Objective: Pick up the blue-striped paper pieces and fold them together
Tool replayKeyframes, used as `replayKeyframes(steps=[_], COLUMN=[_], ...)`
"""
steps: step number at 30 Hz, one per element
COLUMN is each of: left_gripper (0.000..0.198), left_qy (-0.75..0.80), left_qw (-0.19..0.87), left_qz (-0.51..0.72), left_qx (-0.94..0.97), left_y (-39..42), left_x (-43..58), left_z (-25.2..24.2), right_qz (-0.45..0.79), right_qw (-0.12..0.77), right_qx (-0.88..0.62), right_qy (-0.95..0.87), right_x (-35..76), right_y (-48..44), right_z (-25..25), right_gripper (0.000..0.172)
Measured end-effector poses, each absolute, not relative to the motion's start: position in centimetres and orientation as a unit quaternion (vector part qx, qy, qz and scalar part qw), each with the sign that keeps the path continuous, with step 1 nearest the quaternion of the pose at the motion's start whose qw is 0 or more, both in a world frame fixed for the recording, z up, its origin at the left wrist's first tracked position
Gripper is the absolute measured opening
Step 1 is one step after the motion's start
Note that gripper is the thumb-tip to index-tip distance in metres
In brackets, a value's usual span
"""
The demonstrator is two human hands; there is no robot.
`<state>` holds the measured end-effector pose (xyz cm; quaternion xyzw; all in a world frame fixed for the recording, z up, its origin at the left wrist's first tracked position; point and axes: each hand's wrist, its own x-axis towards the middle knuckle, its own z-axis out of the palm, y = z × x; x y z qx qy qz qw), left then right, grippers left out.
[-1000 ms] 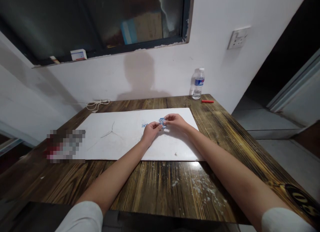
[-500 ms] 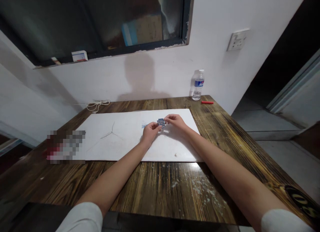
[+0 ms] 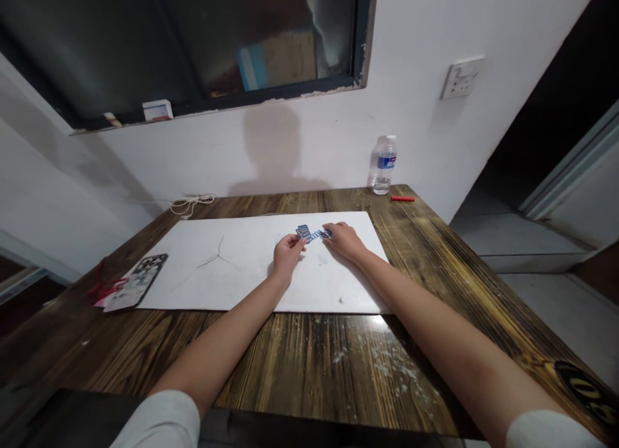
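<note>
Between my hands, over the white board, stretches a small blue-and-white patterned strip, folded or layered at its left end. My left hand pinches that left end between thumb and fingers. At the other end, my right hand has its fingers closed on the strip and partly hides it. Whether the strip is one piece or several overlapping pieces, I cannot tell.
A patterned phone-like slab with a red cord lies at the board's left end. Behind the board are a coiled white cable, a water bottle and a red stick. White flecks dot the dark wooden table.
My hands have drawn slightly apart. The strip, bunched into a compact stack before, now spans the space between them. My right fingers have curled further over its right end.
</note>
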<state>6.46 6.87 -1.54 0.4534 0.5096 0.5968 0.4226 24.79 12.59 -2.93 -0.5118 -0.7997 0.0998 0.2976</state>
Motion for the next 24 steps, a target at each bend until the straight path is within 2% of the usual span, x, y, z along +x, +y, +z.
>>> replayKeyframes(steps=[4,9,16,20,24], left_gripper=[0.032,0.033,0.032,0.032,0.033], left_qy=[0.508,0.509,0.508,0.507,0.510], left_qw=[0.427,0.424,0.421,0.419,0.420], left_qz=[0.593,0.591,0.588,0.589,0.588], left_qx=[0.457,0.460,0.468,0.470,0.468], left_y=[6.85,6.66,6.68,6.71,6.75], left_x=[6.43,6.43,6.35,6.28,6.27], left_z=[-1.58,-1.43,-1.49,-1.57,-1.63], right_qz=[0.087,0.091,0.175,0.180,0.147], right_qw=[0.321,0.385,0.461,0.434,0.384], right_qx=[-0.491,-0.451,-0.395,-0.399,-0.384], right_qy=[-0.805,-0.800,-0.776,-0.787,-0.827], right_x=[24.80,24.97,24.90,24.79,24.87], right_y=[12.62,12.94,13.13,13.13,12.82], right_z=[-3.07,-3.53,-3.47,-3.47,-3.22], right_gripper=[0.030,0.025,0.028,0.031,0.017])
